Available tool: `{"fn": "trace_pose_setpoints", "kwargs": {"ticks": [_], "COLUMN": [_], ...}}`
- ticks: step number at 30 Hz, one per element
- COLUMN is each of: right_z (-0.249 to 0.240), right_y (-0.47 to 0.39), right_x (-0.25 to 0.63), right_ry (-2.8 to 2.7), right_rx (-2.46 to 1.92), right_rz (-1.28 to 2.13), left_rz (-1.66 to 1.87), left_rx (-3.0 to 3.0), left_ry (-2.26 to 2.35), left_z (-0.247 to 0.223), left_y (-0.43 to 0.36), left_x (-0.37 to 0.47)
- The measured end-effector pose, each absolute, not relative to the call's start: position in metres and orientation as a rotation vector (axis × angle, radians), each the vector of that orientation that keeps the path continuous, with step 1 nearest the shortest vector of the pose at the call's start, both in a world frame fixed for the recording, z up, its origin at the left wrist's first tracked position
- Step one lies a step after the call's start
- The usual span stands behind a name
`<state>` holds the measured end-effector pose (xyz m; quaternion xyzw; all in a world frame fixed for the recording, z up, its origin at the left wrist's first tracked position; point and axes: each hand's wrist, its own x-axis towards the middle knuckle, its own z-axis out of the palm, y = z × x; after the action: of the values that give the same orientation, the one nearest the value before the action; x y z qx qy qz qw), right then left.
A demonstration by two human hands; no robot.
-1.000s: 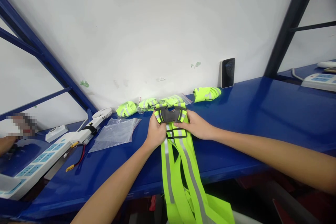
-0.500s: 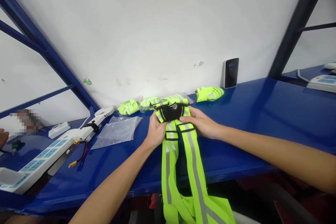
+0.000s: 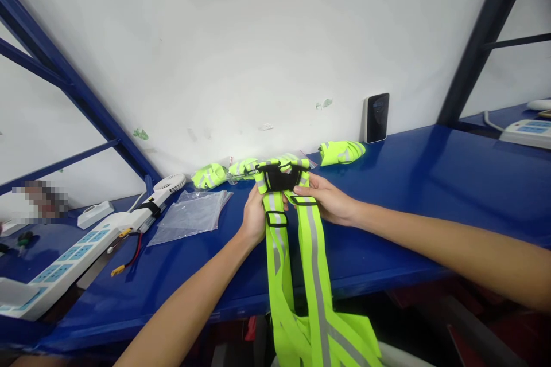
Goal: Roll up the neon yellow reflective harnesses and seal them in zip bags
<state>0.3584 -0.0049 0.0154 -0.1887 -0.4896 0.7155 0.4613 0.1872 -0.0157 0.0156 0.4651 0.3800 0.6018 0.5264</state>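
Note:
A neon yellow-green strap vest (image 3: 315, 252) with grey reflective stripes hangs from both hands over the front edge of the blue table. My left hand (image 3: 255, 215) is closed on the left side of its upper end, the fingers partly behind the fabric. On the right side my right hand (image 3: 325, 199) pinches the vest, thumb on top near a black buckle. Between the hands lies a black patch (image 3: 282, 179) of the vest. Behind it, folded vests (image 3: 209, 175), some in clear bags, line the wall, and another folded vest (image 3: 342, 152) lies to the right.
Clear plastic bags (image 3: 189, 215) lie flat on the blue table (image 3: 408, 195). Left are a power strip (image 3: 77, 252), a small white fan (image 3: 170, 182) and a red-black cable (image 3: 135, 252). A black-faced device (image 3: 376, 118) leans on the wall.
The left strap and its buckle have shifted slightly left, and the black patch looks spread flatter between my hands. Both hands keep hold of the vest. The view has shifted slightly.

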Motion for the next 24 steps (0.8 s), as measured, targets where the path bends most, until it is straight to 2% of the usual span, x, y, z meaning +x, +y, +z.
{"fn": "trace_pose_setpoints", "kwargs": {"ticks": [5,13,17,20,24], "right_z": [0.018,0.015,0.012,0.010,0.007], "right_y": [-0.006,-0.008,-0.007,-0.003,0.004], "right_x": [0.362,0.357,0.357,0.359,0.364], "right_ry": [-1.186,-1.202,-1.233,-1.296,-1.492], "right_rx": [-0.477,-0.500,-0.506,-0.518,-0.626], "right_rz": [1.814,1.762,1.706,1.595,1.273], "left_rz": [1.385,1.532,1.472,1.399,1.381], "left_rx": [1.244,1.508,1.604,1.517,1.289], "left_ry": [0.930,0.992,0.926,0.851,0.710], "left_z": [0.015,0.019,0.011,0.003,0.003], "left_y": [-0.011,-0.016,-0.016,-0.014,-0.013], "left_x": [0.185,0.194,0.191,0.188,0.190]}}
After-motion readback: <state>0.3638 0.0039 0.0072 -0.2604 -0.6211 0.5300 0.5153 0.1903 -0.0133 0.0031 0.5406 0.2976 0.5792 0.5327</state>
